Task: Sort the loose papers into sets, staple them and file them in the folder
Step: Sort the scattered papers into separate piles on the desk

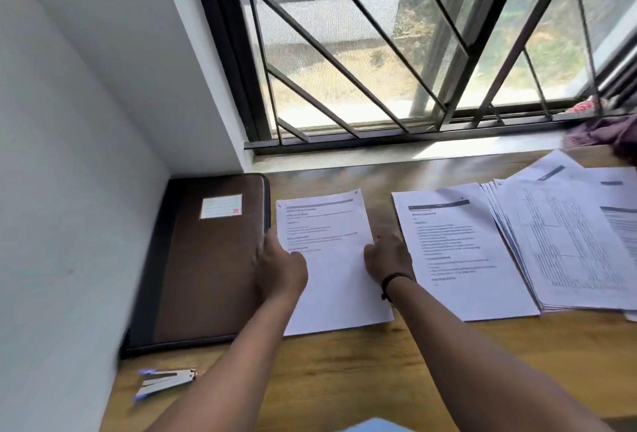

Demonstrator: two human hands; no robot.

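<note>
A set of printed white papers (331, 259) lies on the wooden desk between my two hands. My left hand (281, 268) grips its left edge and my right hand (387, 259) grips its right edge. A brown folder (206, 259) with a white label lies shut to the left, against the wall. Another printed set (458, 252) lies to the right, and beyond it a fanned pile of loose papers (568, 238). A blue and silver stapler (165, 383) lies at the near left of the desk.
The white wall bounds the desk (344, 362) on the left. A barred window with a sill runs along the back. A purple cloth (606, 131) lies at the back right corner. Bare wood shows along the near side.
</note>
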